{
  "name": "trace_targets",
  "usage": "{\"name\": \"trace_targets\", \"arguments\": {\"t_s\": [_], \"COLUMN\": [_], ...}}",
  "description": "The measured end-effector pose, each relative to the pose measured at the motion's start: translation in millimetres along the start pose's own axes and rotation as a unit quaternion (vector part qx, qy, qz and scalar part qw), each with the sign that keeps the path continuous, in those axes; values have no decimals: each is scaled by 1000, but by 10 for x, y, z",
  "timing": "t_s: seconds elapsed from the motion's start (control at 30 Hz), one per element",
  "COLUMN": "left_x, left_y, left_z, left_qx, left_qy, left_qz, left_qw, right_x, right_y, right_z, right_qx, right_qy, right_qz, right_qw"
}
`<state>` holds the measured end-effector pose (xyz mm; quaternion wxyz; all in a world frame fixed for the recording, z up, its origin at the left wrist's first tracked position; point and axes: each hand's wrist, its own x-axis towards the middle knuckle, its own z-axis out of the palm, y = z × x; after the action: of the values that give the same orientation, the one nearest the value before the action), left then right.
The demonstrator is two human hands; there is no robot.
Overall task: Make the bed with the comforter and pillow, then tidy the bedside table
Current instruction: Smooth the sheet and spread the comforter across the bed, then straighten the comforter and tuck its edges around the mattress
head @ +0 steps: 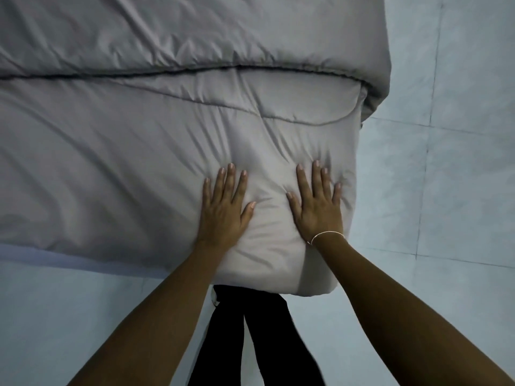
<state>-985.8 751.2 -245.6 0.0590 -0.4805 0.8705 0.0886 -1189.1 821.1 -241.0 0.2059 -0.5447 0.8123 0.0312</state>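
Observation:
A grey comforter (125,140) covers the bed and fills the upper left of the view. One layer is folded over another, with a dark seam line running across it. Its near right corner hangs over the bed's edge. My left hand (224,207) lies flat on that corner with fingers spread, pressing into the fabric. My right hand (317,204), with a thin bracelet at the wrist, presses flat beside it, close to the comforter's right edge. No pillow and no bedside table are in view.
Pale tiled floor (451,168) lies to the right of the bed and in front of it. My legs in dark trousers (250,330) stand against the bed's near edge. A strip of lighter sheet (55,256) shows under the comforter at lower left.

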Motion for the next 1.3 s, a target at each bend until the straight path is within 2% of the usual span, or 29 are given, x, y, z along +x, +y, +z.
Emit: {"name": "trace_targets", "arguments": {"t_s": [0.17,0.37,0.5,0.73,0.87,0.97,1.3], "left_x": [30,-117,4,443,783,1021,1987], "left_y": [48,228,513,1398,1918,2165,2057], "left_z": [-67,-411,-955,-2307,-2905,-3208,-3555], "left_qx": [13,5,-53,-135,-147,-153,-156], "left_qy": [-49,-181,-221,-77,11,58,66], "left_qz": [-14,-68,-104,-185,-172,-157,-233], "left_qw": [999,981,968,970,974,974,958], "right_x": [80,216,156,-69,16,187,1295], "right_y": [-51,44,259,1045,1431,1606,1466], "right_z": [-45,-586,-1203,-2448,-3192,-3621,-4209], "right_qx": [9,24,34,-19,-6,1,-18], "right_qy": [-58,-222,-213,-152,-84,-62,-51], "right_qz": [14,-36,-78,-126,-164,-173,-214], "right_qw": [998,974,973,980,983,983,975]}}
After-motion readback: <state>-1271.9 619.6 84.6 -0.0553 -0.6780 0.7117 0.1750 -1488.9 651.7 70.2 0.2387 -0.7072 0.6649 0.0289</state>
